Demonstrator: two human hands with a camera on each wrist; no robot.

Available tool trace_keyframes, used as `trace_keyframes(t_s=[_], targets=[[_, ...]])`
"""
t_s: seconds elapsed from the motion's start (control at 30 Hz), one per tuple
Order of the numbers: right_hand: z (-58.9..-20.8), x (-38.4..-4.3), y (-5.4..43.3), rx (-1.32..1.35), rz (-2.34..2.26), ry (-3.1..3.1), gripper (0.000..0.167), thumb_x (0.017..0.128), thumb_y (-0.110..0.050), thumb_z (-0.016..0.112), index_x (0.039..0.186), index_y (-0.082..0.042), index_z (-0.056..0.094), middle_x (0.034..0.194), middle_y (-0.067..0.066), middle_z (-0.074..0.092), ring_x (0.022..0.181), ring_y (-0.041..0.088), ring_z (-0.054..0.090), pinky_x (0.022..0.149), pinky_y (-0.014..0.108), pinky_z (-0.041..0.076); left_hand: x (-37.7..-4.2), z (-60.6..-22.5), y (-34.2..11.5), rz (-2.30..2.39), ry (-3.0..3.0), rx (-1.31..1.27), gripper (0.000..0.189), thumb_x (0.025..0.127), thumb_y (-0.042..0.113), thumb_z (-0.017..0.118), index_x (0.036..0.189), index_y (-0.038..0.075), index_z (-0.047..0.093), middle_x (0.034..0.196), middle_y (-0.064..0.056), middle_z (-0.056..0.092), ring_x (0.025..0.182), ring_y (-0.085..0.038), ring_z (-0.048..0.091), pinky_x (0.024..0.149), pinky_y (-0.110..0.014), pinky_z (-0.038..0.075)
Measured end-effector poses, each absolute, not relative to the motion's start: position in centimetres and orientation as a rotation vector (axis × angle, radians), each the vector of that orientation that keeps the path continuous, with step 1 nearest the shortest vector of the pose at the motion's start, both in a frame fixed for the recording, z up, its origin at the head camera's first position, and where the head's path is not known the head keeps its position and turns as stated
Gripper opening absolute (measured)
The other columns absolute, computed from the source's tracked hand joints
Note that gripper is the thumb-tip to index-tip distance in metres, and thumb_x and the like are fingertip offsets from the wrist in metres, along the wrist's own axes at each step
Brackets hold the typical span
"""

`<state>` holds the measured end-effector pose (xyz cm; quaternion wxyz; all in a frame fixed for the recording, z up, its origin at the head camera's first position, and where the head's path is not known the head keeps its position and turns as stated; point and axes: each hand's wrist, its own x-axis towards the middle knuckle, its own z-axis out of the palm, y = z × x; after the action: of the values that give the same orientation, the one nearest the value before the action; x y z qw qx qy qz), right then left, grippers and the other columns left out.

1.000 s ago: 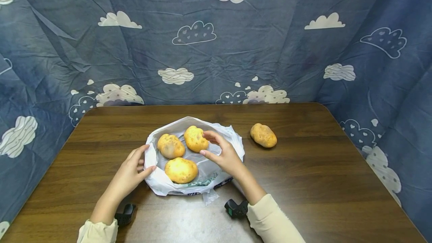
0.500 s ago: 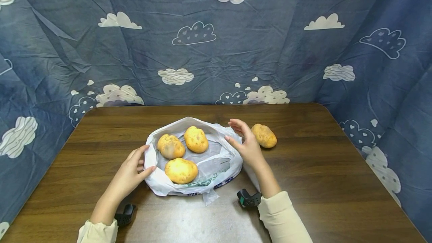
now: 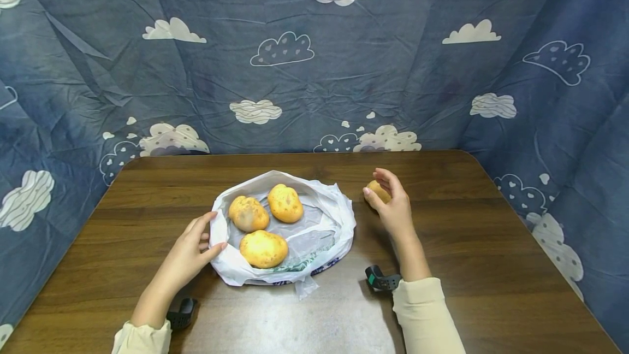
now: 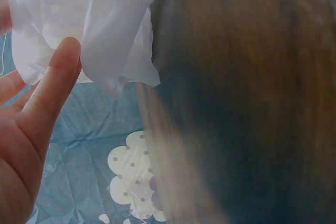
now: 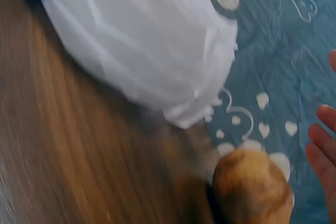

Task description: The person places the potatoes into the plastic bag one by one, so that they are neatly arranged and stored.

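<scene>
A white plastic bag [image 3: 344, 217] lies with its mouth spread wide on the table. Three yellow potatoes rest inside: one at the left [image 3: 248, 213], another at the back [image 3: 285, 203] and a third at the front [image 3: 263, 248]. My left hand [image 3: 184, 255] touches the bag's left side with thumb and fingertips; in the left wrist view the thumb [image 4: 60, 69] lies against the white plastic. Right of the bag, my right hand [image 3: 397, 212] is at a loose potato [image 3: 377, 193], fingers spread and partly hiding it. The right wrist view shows this potato [image 5: 252, 184] apart from the fingers [image 5: 323, 140].
The brown wooden table [image 3: 491, 266] extends to both sides. A blue curtain [image 3: 314, 86] with white clouds hangs behind its back edge. Black wrist devices are strapped on the left wrist [image 3: 182, 313] and right wrist [image 3: 382, 279].
My right hand has moved right, from above the potatoes in the bag, past the bag's right rim, to the loose potato. My left hand stays at the bag's left side.
</scene>
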<state>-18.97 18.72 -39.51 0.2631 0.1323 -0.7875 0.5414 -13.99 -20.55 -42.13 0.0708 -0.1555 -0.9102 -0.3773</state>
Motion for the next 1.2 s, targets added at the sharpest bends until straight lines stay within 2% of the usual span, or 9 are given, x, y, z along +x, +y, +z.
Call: trace_keyframes(t_s=[0.33,0.53,0.73,1.0,1.2], targets=[[-41.3,-19.5,21.4,0.219,1.503,-2.120,0.044,0.080,0.005,0.063,0.118,0.014,0.043,0.113,0.030,0.049,0.109,0.040,0.045,0.097,0.050,0.035,-14.0,-42.1,-20.5,-1.142,-2.743,-0.470,0.062,0.079,0.005,0.068,0.131,-0.001,0.036,0.124,-0.023,0.041,0.091,-0.034,0.056,0.074,-0.035,0.054],[-43.7,-20.4,23.1,0.139,1.490,-2.163,0.046,0.082,-0.002,0.064,0.121,0.008,0.043,0.116,0.025,0.049,0.111,0.038,0.044,0.097,0.050,0.035,-14.1,-42.2,-20.6,-1.150,-2.737,-0.477,0.062,0.079,0.005,0.068,0.131,-0.001,0.036,0.124,-0.022,0.040,0.091,-0.035,0.056,0.074,-0.036,0.054],[-45.3,-20.9,24.0,0.085,1.484,-2.200,0.048,0.082,-0.011,0.066,0.122,0.004,0.044,0.118,0.024,0.050,0.113,0.033,0.044,0.100,0.044,0.034,-14.0,-42.2,-20.6,-1.165,-2.735,-0.478,0.061,0.079,0.005,0.068,0.131,-0.001,0.036,0.124,-0.023,0.040,0.090,-0.035,0.056,0.074,-0.036,0.054],[-45.7,-20.7,24.3,0.030,1.537,-2.277,0.049,0.082,-0.011,0.066,0.123,0.003,0.044,0.123,0.022,0.047,0.116,0.031,0.042,0.101,0.042,0.034,-14.1,-42.2,-20.5,-1.167,-2.726,-0.478,0.061,0.078,0.003,0.068,0.131,-0.001,0.036,0.124,-0.023,0.040,0.090,-0.035,0.056,0.074,-0.036,0.054],[-44.3,-19.8,23.6,0.005,1.650,-2.281,0.049,0.083,-0.004,0.063,0.124,0.009,0.041,0.124,0.027,0.044,0.116,0.034,0.040,0.099,0.047,0.032,-14.0,-42.3,-20.5,-1.175,-2.726,-0.480,0.062,0.079,0.004,0.068,0.131,-0.002,0.035,0.124,-0.024,0.040,0.090,-0.035,0.056,0.074,-0.036,0.054]])
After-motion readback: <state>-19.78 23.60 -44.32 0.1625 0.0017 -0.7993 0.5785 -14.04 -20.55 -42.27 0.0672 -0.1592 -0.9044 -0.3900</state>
